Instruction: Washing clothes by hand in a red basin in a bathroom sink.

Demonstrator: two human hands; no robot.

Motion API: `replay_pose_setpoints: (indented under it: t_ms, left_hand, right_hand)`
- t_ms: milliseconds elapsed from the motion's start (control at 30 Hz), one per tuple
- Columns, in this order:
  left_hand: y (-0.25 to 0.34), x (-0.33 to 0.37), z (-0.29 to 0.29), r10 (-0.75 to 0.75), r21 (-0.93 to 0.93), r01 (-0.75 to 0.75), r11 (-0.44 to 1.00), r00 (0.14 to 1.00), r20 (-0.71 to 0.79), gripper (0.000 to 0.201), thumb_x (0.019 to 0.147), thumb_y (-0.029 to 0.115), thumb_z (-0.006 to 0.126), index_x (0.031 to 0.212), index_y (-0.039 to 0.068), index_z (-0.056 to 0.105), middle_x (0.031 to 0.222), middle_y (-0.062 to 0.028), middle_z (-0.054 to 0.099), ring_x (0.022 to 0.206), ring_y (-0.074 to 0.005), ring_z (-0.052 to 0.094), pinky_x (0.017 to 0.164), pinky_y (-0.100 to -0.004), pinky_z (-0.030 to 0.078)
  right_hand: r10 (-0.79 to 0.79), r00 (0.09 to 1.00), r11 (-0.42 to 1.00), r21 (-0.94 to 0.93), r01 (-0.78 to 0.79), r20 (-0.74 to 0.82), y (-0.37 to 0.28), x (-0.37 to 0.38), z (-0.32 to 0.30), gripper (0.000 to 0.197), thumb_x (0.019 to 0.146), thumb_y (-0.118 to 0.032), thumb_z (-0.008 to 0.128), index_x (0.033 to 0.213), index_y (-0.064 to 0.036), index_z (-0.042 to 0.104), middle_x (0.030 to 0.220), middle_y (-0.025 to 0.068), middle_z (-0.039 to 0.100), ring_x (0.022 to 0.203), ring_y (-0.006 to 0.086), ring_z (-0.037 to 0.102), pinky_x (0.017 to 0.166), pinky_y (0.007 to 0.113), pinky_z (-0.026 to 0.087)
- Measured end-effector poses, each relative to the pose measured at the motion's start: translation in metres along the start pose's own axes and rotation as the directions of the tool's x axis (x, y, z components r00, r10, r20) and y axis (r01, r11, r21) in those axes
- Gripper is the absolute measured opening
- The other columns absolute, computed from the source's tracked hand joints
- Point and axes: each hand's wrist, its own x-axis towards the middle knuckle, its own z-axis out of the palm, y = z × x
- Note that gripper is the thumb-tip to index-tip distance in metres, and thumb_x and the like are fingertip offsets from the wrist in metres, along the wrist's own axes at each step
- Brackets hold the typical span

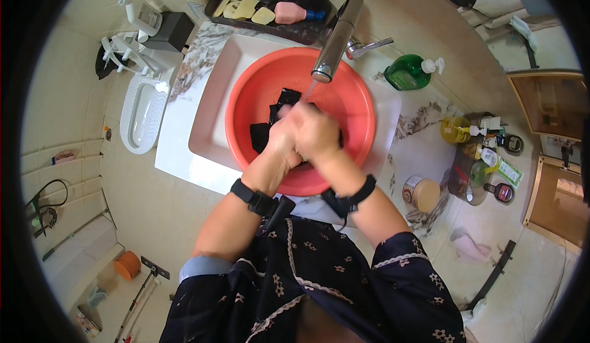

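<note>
My left hand (pixel 284 137) and my right hand (pixel 314 129) are pressed together over the orange-red plastic basin (pixel 243 85). Both look closed, with the fingers curled in and smeared by motion. What lies between them, if anything, is hidden. Around and beneath the hands, shiny black pieces (pixel 260 137) of a kind I cannot make out lie in the basin. A thin stream of water falls from the chrome faucet (pixel 332 48) close to my knuckles. The basin stands in a pale rectangular sink (pixel 206 116).
A green pump bottle (pixel 409 73) stands right of the faucet lever (pixel 372 46). Behind the sink sits a black tray (pixel 264 25) with soap pieces and a pink bottle (pixel 290 12). On the right counter are a lidded jar (pixel 424 194) and a clear organizer (pixel 462 180) of toiletries.
</note>
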Motion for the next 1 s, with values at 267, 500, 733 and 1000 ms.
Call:
replay_pose_setpoints:
  t_ms: [267, 500, 733, 1000]
  left_hand:
    - [-0.028, 0.023, -0.010, 0.401, -0.072, -0.404, 0.912, 0.914, -0.062, 0.038, 0.092, 0.043, 0.038, 0.094, 0.009, 0.056, 0.066, -0.0020, 0.048, 0.053, -0.0146, 0.046, 0.047, -0.0291, 0.037]
    - [-0.044, 0.032, -0.023, 0.683, -0.147, -0.714, 0.684, 0.699, -0.214, 0.030, 0.094, 0.035, 0.039, 0.082, 0.011, 0.053, 0.063, -0.0044, 0.054, 0.046, -0.0172, 0.051, 0.036, -0.0240, 0.036]
    - [-0.053, 0.057, -0.107, 0.597, 0.090, -0.634, 0.768, 0.760, 0.255, 0.032, 0.094, 0.035, 0.038, 0.090, 0.007, 0.053, 0.081, -0.0058, 0.058, 0.072, -0.0189, 0.057, 0.063, -0.0300, 0.048]
    - [0.030, -0.039, 0.021, 0.179, 0.105, -0.178, 0.978, 0.984, 0.006, 0.048, 0.091, 0.044, 0.046, 0.101, -0.002, 0.056, 0.101, -0.0163, 0.062, 0.091, -0.0253, 0.062, 0.077, -0.0374, 0.051]
  right_hand:
    - [0.110, 0.993, 0.984, 0.134, -0.116, 0.047, 0.003, 0.009, 0.007, 0.028, 0.077, -0.029, 0.065, 0.060, -0.0094, 0.054, 0.057, 0.0129, 0.053, 0.052, 0.0314, 0.055, 0.046, 0.038, 0.042]
    - [0.031, 1.000, 0.995, 0.097, -0.031, 0.008, -0.006, 0.002, 0.003, 0.029, 0.080, -0.031, 0.059, 0.062, -0.0091, 0.057, 0.061, 0.0150, 0.057, 0.055, 0.0347, 0.055, 0.049, 0.043, 0.042]
    - [-0.478, 0.865, 0.872, 0.039, 0.488, -0.151, -0.064, -0.034, 0.009, 0.023, 0.070, -0.025, 0.067, 0.058, -0.0140, 0.052, 0.057, 0.0064, 0.055, 0.051, 0.0285, 0.054, 0.045, 0.039, 0.040]
    - [0.167, 0.870, 0.698, 0.568, -0.436, 0.464, 0.049, 0.006, -0.035, 0.030, 0.086, -0.033, 0.060, 0.080, -0.0040, 0.064, 0.068, 0.0010, 0.061, 0.063, 0.0081, 0.055, 0.056, 0.029, 0.041]
